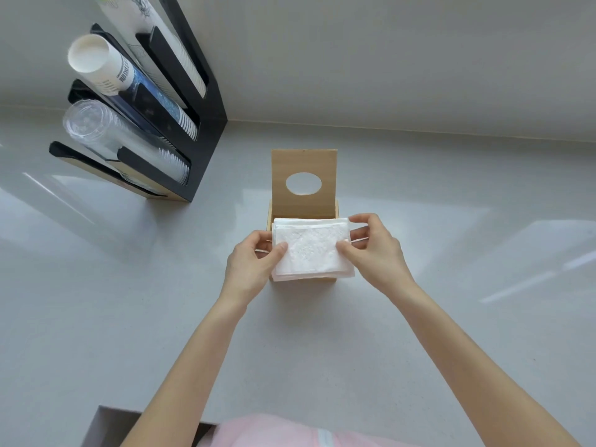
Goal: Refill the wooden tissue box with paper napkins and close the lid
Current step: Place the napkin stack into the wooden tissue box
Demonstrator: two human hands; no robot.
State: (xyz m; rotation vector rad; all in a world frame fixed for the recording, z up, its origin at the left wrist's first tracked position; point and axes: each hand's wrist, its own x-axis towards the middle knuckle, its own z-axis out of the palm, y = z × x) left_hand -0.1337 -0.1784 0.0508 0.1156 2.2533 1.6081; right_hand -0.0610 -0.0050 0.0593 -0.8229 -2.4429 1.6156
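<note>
A wooden tissue box (270, 210) stands in the middle of the grey counter. Its lid (303, 162), with an oval hole, is swung up and stands upright at the back. A white stack of paper napkins (309, 250) sits over the box's open top and hides most of it. My left hand (250, 264) grips the stack's left edge, thumb on top. On the stack's right edge, my right hand (375, 250) holds on with its thumb on top and fingers curled behind.
A black cup dispenser (206, 124) stands at the back left with stacks of paper cups (96, 64) and clear plastic cups (93, 127) lying in its slots. The wall runs along the back. The counter's near edge (106, 411) lies at the bottom left.
</note>
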